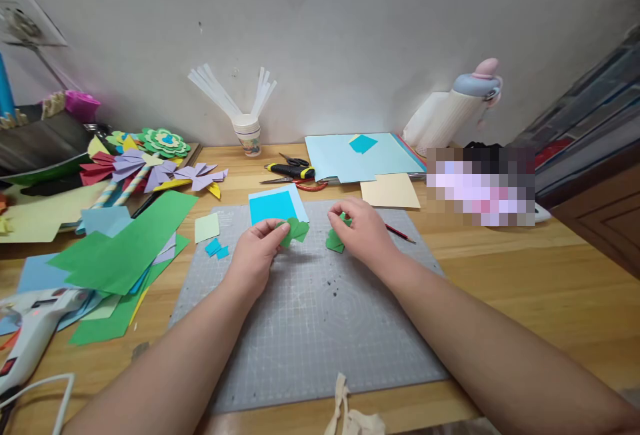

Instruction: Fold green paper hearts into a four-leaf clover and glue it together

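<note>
My left hand (257, 252) pinches a green paper cutout (298, 230) with a scalloped edge between thumb and fingers, above the grey cutting mat (300, 342). To its right, my right hand (363, 228) is closed on a second green paper piece (335, 240), partly hidden behind the fingers. The two green pieces are apart. Just beyond my left hand lies a bright blue paper sheet (273, 207) on a paler one. Small blue paper pieces (216, 248) and a pale green square (207, 227) rest at the mat's left. A pencil (401, 234) lies behind my right wrist.
Green paper sheets (135, 248) and a hot glue gun (35, 328) occupy the left side, with folded paper flowers (150, 165) behind. Pliers (290, 170), scissors (280, 181), a cup of white sticks (247, 134) and a bottle (463, 112) stand or lie toward the wall.
</note>
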Action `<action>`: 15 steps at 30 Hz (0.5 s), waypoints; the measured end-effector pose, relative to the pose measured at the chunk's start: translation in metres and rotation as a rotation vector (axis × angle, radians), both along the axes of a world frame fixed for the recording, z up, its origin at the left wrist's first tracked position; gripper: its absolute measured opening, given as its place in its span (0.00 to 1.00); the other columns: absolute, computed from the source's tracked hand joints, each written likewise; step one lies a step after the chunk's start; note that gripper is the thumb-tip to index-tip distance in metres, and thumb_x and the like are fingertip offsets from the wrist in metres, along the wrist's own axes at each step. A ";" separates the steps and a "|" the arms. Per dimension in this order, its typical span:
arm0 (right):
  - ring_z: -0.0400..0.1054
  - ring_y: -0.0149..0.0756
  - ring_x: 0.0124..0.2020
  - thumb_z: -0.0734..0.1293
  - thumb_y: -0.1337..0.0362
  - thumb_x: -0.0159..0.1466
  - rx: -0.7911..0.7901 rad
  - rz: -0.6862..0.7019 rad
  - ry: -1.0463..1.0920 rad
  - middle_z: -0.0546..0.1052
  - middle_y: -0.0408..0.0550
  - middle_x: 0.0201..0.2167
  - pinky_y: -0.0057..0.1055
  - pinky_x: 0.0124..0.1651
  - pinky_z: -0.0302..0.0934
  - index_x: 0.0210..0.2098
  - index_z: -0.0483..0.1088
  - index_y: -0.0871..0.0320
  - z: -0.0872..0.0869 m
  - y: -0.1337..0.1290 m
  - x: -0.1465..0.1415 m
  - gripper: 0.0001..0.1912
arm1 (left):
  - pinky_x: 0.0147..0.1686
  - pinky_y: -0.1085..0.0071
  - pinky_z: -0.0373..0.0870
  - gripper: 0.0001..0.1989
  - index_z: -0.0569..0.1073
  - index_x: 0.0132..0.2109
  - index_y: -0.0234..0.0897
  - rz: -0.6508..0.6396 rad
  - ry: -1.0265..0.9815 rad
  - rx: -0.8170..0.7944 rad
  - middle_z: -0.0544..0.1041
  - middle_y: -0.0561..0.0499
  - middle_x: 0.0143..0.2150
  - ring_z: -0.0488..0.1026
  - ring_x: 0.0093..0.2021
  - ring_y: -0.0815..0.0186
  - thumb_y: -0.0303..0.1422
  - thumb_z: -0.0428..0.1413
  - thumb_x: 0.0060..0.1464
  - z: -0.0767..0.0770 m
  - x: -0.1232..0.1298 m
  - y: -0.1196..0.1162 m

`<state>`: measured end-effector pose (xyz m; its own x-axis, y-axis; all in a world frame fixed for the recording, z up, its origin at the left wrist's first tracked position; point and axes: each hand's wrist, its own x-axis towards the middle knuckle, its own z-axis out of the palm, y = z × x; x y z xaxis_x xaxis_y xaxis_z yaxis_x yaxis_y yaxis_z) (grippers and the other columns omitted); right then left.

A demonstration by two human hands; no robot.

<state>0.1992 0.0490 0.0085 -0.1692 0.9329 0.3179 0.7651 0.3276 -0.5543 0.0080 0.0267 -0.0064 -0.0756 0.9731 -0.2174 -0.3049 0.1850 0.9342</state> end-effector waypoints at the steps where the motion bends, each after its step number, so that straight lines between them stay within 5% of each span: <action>1: 0.65 0.36 0.36 0.60 0.63 0.62 -0.053 -0.024 -0.085 0.73 0.46 0.32 0.31 0.39 0.54 0.27 0.67 0.57 0.001 0.002 0.004 0.09 | 0.28 0.76 0.63 0.14 0.74 0.31 0.35 0.013 -0.024 -0.006 0.74 0.53 0.28 0.69 0.28 0.71 0.37 0.67 0.38 0.000 0.000 0.000; 9: 0.62 0.34 0.23 0.65 0.55 0.57 -0.320 -0.047 -0.165 0.73 0.45 0.23 0.28 0.26 0.46 0.23 0.68 0.56 -0.003 0.002 0.021 0.12 | 0.29 0.76 0.66 0.15 0.74 0.34 0.34 0.099 -0.162 -0.043 0.75 0.53 0.32 0.69 0.28 0.73 0.34 0.67 0.38 0.002 -0.005 0.003; 15: 0.64 0.36 0.32 0.71 0.64 0.49 -0.330 0.096 -0.043 0.72 0.46 0.33 0.29 0.31 0.51 0.28 0.70 0.56 -0.005 -0.004 0.012 0.08 | 0.29 0.76 0.65 0.13 0.73 0.33 0.35 0.104 -0.181 -0.030 0.76 0.54 0.32 0.70 0.29 0.72 0.33 0.67 0.38 -0.001 -0.005 0.003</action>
